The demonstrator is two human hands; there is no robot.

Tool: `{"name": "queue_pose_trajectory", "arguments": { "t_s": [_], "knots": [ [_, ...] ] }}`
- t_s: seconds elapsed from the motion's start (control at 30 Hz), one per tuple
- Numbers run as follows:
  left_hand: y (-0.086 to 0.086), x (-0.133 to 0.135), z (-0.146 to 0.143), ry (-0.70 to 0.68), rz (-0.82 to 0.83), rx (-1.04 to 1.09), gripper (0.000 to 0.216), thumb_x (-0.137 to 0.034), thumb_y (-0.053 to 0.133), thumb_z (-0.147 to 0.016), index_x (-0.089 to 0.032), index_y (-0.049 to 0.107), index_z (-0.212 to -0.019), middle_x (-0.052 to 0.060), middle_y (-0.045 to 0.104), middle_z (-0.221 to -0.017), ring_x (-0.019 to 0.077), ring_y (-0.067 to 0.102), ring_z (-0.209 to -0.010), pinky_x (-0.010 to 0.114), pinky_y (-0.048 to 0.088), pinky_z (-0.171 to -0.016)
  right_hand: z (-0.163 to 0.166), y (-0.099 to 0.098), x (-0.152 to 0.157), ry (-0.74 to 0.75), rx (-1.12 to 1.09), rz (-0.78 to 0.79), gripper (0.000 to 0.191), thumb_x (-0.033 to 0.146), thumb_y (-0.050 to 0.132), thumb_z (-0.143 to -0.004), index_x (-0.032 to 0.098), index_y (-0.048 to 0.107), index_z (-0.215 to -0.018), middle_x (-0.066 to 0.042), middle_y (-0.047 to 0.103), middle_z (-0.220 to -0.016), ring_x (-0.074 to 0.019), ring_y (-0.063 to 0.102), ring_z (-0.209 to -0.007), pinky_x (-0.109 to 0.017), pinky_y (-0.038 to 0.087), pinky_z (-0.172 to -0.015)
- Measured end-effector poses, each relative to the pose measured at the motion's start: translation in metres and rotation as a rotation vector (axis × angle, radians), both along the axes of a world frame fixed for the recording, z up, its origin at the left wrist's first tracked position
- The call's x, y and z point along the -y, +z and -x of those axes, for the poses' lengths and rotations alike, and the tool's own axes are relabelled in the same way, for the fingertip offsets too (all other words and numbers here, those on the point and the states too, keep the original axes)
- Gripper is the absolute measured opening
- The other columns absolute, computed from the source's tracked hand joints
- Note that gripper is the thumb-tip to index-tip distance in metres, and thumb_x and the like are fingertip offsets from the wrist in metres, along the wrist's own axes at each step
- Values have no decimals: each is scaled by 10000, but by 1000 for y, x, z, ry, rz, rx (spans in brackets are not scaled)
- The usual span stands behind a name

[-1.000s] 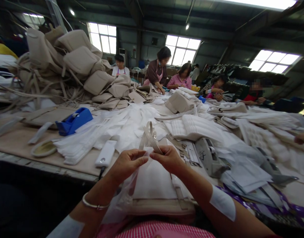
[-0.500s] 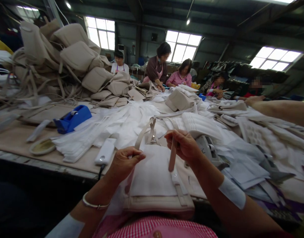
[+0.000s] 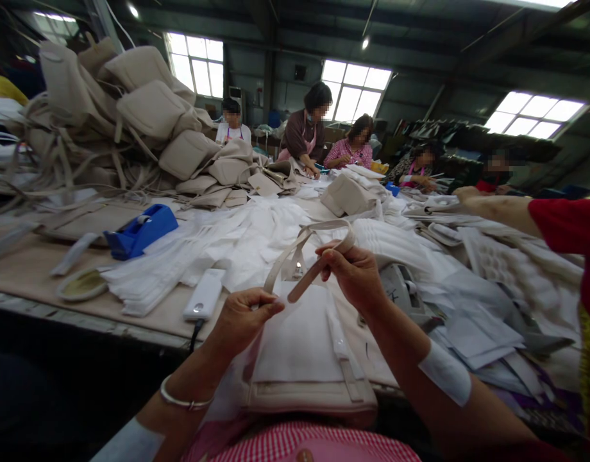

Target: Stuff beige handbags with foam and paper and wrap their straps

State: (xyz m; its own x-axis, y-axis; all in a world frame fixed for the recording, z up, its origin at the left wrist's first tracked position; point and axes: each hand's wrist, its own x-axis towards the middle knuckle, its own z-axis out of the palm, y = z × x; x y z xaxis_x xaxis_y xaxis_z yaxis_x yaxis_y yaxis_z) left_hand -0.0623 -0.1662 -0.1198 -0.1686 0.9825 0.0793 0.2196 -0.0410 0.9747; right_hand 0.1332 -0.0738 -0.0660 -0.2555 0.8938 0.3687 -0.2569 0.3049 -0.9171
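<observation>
A beige bag (image 3: 314, 393) lies at the table edge in front of me, with a white sheet (image 3: 295, 343) over its upper face. My right hand (image 3: 350, 269) pinches the bag strap (image 3: 307, 280) near its rounded end, which points down and left. From there the strap loops up and over to the left side. At that lower left part my left hand (image 3: 249, 314) is closed, thumb against fingers, gripping the strap. A small metal fitting (image 3: 299, 265) shows between the hands. On the bag's right side runs a short strap (image 3: 349, 375) with a clear white wrap (image 3: 337, 330).
Left of my hands are a white power bank (image 3: 204, 294) and a blue tape dispenser (image 3: 141, 231); a grey dispenser (image 3: 405, 289) stands right. Beige bags (image 3: 151, 109) pile up at the back left. White sheets (image 3: 256, 231) cover the middle. A co-worker's arm (image 3: 499, 208) reaches in at right.
My right hand has turned the strap end from hanging down to pointing left toward my left hand, and the strap loop has risen. The co-worker's arm at right has come farther in.
</observation>
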Motion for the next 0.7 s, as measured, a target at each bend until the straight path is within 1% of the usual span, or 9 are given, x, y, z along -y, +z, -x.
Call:
{"name": "queue_pose_trajectory", "arguments": {
  "t_s": [0.13, 0.27, 0.4, 0.5, 0.53, 0.6, 0.63, 0.7],
  "knots": [
    [-3, -1, 1, -18, 9, 3, 173, -354, 768, -696, -182, 756, -709, 15, 712, -683, 151, 603, -671, 243, 453, -649, 1, -2, -3, -15, -40, 4, 205, 377, 743, -758, 176, 740, -800, -9, 622, -630, -105, 518, -488, -250, 416, -448],
    [-5, -2, 1, -5, 15, 19, 184, -362, 764, -697, -179, 760, -723, 14, 720, -692, 147, 606, -668, 235, 455, -644, 0, -6, -8, -3, -42, 14, 203, 371, 750, -754, 173, 741, -797, -3, 622, -633, -98, 515, -487, -239, 401, -444],
    [-1, -1, 1, 11, 31, 35, 192, -364, 769, -682, -178, 768, -732, 19, 733, -698, 154, 616, -671, 239, 463, -650, 1, -7, -7, 15, -44, 3, 166, 348, 736, -775, 183, 746, -791, 5, 609, -626, -96, 512, -488, -242, 406, -456],
    [4, 0, 0, 6, 39, 76, 206, -367, 760, -692, -177, 777, -770, 37, 757, -762, 176, 644, -726, 251, 481, -691, 6, -12, 0, 17, 7, -20, 170, 361, 713, -798, 195, 753, -799, -3, 622, -659, -98, 514, -504, -251, 425, -483],
    [6, 0, -1, -2, 41, 83, 214, -372, 749, -707, -175, 779, -783, 41, 760, -770, 181, 649, -735, 254, 484, -697, 10, -16, 4, 15, 36, -44, 171, 364, 707, -804, 202, 759, -810, -15, 642, -712, -112, 548, -559, -264, 457, -532],
    [7, 0, -3, -15, 55, 97, 241, -385, 724, -736, -168, 780, -825, 46, 759, -766, 183, 652, -721, 256, 487, -672, 18, -28, 16, 15, 100, -101, 176, 370, 692, -819, 220, 772, -862, -52, 674, -915, -168, 622, -799, -317, 509, -734],
    [8, 0, -5, -21, 65, 109, 257, -392, 717, -745, -165, 780, -848, 49, 761, -774, 184, 653, -715, 255, 487, -656, 22, -36, 22, 27, 131, -122, 187, 376, 678, -830, 230, 773, -900, -68, 661, -1051, -200, 613, -953, -348, 493, -849],
    [7, 0, -7, -35, 79, 148, 286, -403, 709, -756, -166, 776, -901, 57, 767, -819, 187, 657, -730, 252, 491, -647, 28, -53, 35, 65, 185, -126, 232, 399, 640, -858, 252, 761, -991, -72, 565, -1289, -245, 509, -1197, -390, 409, -1008]
  ]
}}
